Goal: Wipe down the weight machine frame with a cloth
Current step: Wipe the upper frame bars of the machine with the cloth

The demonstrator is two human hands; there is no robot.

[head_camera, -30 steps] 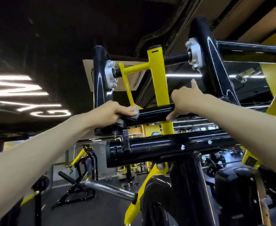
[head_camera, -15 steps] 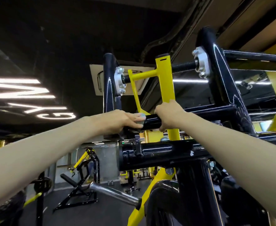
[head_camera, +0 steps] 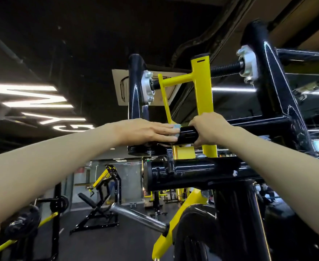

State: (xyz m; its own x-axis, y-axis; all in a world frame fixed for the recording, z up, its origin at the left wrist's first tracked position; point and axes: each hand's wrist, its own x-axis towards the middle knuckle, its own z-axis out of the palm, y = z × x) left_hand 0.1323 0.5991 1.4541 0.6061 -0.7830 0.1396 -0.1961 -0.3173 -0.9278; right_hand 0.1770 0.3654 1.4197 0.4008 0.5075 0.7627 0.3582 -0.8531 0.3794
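Sliding leftward, my right hand [head_camera: 207, 127] now curls round the black crossbar [head_camera: 187, 136]; my left hand [head_camera: 145, 131] lies flat, fingers together, pressing the cloth [head_camera: 176, 127] onto it. Soft and light, the cloth seems best pinned under flat fingers.

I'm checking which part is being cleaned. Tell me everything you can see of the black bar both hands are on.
The black bar is a glossy round tube, painted metal by its look, lying roughly level in front of the yellow upright. Only a short stretch shows between the hands. The right hand curls round it in a full grip; the left hand lies flat along it, fingers straight, pressing a pale blue cloth against it.
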